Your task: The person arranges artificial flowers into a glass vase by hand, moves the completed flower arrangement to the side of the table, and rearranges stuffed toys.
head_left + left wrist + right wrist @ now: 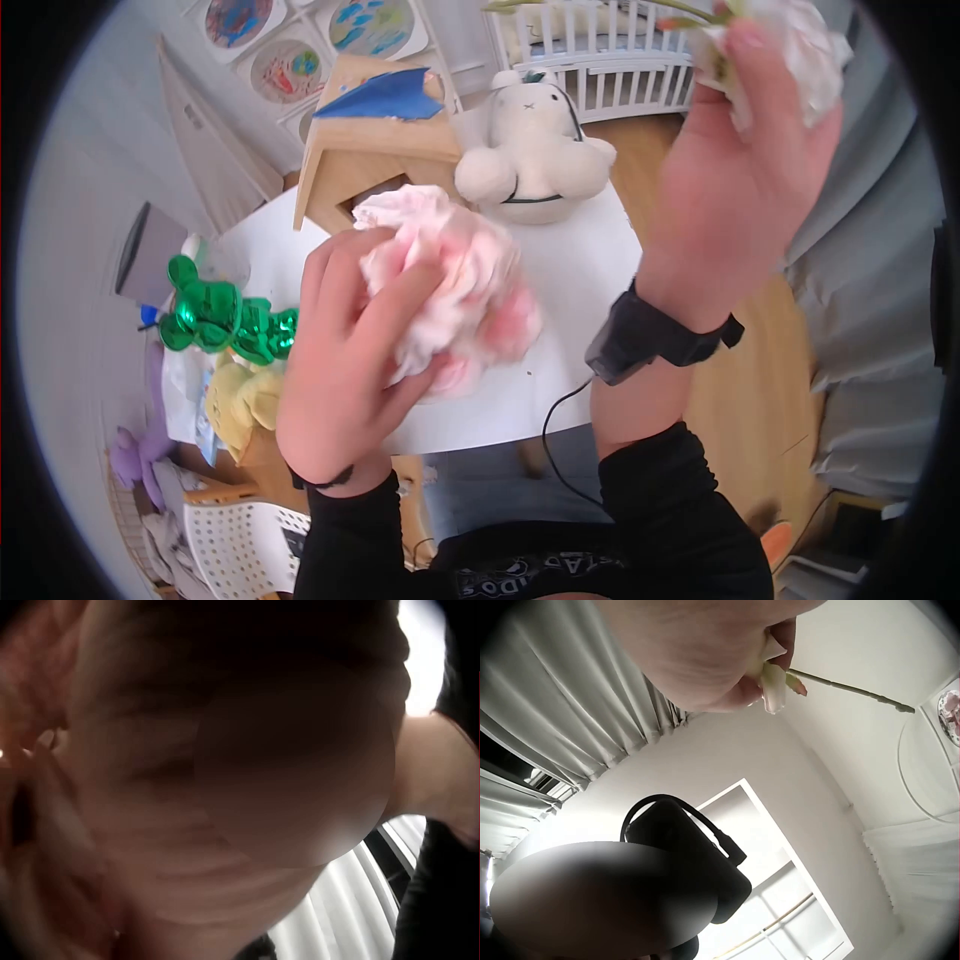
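Observation:
Over the white table my left hand (340, 350) grips a bunch of ruffled pale pink flowers (465, 265), its fingers curled against the blooms. The flowers' stems are hidden in the head view. Raised at the upper right, my right hand (745, 190) holds a white flower (800, 60), the thumb pressed over its base. In the right wrist view a thin green stem (855, 691) sticks out from that hand, beside a few pale petals (774, 688). The left wrist view is mostly dark, close skin of the left hand (165, 840).
On the white table (570, 290) stand a wooden toy house (390, 140) with a blue piece on its roof, a cream plush bunny (530, 140) and a shiny green bear figure (210, 310). A yellow plush (240, 405) lies left, above a white chair (240, 545). A crib (600, 60) stands behind.

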Demonstrator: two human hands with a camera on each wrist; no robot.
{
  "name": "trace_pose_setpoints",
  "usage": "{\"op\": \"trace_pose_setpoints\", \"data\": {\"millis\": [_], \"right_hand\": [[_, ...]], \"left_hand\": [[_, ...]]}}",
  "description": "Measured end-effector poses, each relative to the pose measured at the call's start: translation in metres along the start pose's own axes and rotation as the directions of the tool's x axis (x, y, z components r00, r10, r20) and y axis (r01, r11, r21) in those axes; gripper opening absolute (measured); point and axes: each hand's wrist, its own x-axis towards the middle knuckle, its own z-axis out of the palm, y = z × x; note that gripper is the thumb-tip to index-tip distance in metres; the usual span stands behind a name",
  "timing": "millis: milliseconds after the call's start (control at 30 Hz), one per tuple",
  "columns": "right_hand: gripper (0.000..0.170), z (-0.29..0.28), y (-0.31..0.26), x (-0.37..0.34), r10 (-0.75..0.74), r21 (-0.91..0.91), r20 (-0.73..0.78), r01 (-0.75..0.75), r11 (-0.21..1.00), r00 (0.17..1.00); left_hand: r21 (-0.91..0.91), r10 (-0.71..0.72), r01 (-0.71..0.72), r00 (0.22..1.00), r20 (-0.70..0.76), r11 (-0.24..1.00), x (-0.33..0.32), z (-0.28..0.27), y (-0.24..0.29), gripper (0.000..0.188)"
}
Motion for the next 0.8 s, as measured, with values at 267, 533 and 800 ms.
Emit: {"op": "trace_pose_setpoints", "data": {"millis": [267,533,800], "right_hand": [[0.042,-0.026,-0.002,0.008,0.155,0.221,0.266,-0.217,0.951,0.952],[0.042,0.005,-0.009,-0.003,0.208,-0.001,0.162,-0.211,0.978,0.965],[0.045,-0.020,0.002,0.004,0.206,0.126,0.360,-0.266,0.956,0.910]], "left_hand": [[-0.282,0.134,-0.189,0.970,-0.203,0.941,-0.019,-0.006,-0.051,0.018],[-0.745,-0.466,0.147,0.852,-0.239,0.651,-0.035,-0.002,-0.052,0.027],[-0.606,-0.158,0.044,0.978,-0.137,0.794,0.012,0.005,-0.038,0.057]]}}
